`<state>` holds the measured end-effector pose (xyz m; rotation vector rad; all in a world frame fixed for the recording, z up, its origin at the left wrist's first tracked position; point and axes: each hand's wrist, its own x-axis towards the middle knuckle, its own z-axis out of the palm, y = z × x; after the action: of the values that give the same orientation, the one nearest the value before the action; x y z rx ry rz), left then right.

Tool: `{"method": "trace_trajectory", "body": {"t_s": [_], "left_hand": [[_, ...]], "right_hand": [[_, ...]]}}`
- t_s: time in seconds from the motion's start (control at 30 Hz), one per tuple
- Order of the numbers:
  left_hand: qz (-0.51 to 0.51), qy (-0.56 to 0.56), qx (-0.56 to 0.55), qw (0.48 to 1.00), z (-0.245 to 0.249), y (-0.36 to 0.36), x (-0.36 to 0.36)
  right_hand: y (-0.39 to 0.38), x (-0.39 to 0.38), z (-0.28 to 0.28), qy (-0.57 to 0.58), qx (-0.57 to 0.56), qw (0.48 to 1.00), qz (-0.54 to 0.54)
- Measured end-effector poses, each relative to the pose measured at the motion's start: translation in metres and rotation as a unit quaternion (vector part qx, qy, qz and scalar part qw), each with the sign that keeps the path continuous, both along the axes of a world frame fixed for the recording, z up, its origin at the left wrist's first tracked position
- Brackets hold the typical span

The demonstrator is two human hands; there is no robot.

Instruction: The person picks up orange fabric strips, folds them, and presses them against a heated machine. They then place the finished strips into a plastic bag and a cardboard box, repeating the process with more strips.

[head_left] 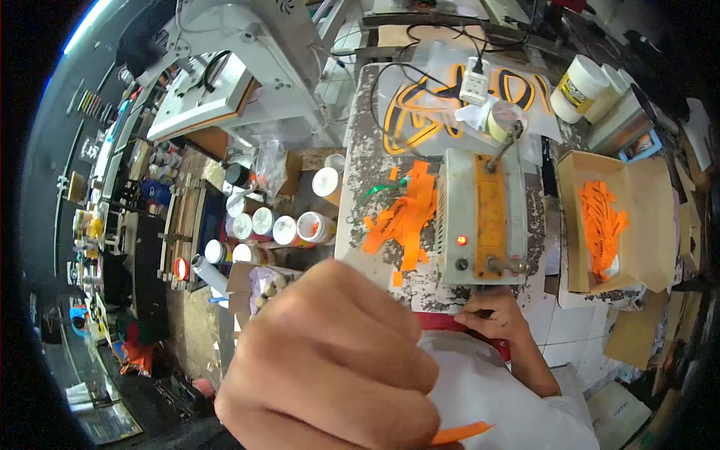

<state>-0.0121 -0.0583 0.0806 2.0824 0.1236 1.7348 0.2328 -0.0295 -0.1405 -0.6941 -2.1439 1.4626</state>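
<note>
Very close to the camera, my left hand (330,367) is a closed fist, with an orange strip (461,433) sticking out at its lower right. My right hand (496,313) is at the front edge of the worktable, just below the grey machine (457,225); its fingers are bent together round something small and dark. The machine has an orange-brown top plate (490,217) and a lit red light. Orange strips (412,217) lie in a loose pile at its left, beside a green strip (384,187).
An open cardboard box (645,232) at the right holds orange pieces (600,225). Behind the machine are a power strip (475,82), cables and a printed sheet (420,112). White tubs (285,230) stand left of the table (360,165), below a large white machine (255,45).
</note>
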Motion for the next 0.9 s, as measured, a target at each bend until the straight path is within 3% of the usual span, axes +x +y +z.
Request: {"method": "trace_trajectory", "body": {"t_s": [0.07,0.13,0.17,0.2,0.27,0.3,0.4,0.67,0.73,0.77,0.83,0.9], "left_hand": [[0.027,0.019,-0.006,0.999,0.0,0.011,-0.005],[0.011,0.075,0.211,0.975,-0.003,0.04,-0.016],[0.112,0.044,0.089,0.989,0.007,0.02,-0.003],[0.108,0.037,0.091,0.989,0.004,0.023,-0.004],[0.243,0.061,0.1,0.963,-0.001,0.029,-0.019],[0.228,0.146,0.09,0.958,0.002,0.026,-0.035],[0.276,0.187,0.07,0.94,0.006,0.024,-0.046],[0.402,0.084,0.025,0.911,-0.003,0.03,-0.035],[0.44,0.063,-0.005,0.896,-0.009,0.038,-0.043],[0.463,0.125,-0.048,0.876,-0.008,0.039,-0.053],[0.449,-0.044,-0.265,0.852,-0.027,0.052,-0.033],[0.427,0.001,-0.359,0.83,-0.064,0.064,-0.047]], "right_hand": [[-0.001,0.001,-0.003,0.039,0.0,0.999,-0.016],[0.0,0.002,-0.002,0.038,0.0,0.999,-0.016],[0.0,0.002,-0.002,0.041,-0.001,0.999,-0.016],[-0.001,0.003,-0.002,0.035,0.002,0.999,-0.02],[-0.002,0.003,-0.001,0.027,0.005,0.999,-0.034],[-0.004,0.003,-0.001,0.034,-0.007,0.999,-0.035],[0.001,0.005,-0.004,0.032,-0.008,0.999,-0.01],[0.001,0.006,-0.003,0.031,-0.011,0.999,-0.01],[0.002,0.007,-0.003,0.034,-0.012,0.999,-0.003],[0.002,0.007,-0.003,0.029,-0.016,0.999,-0.002],[0.002,0.008,-0.003,0.023,-0.023,0.999,-0.001],[0.003,0.008,-0.004,0.032,-0.025,0.999,0.016]]}}
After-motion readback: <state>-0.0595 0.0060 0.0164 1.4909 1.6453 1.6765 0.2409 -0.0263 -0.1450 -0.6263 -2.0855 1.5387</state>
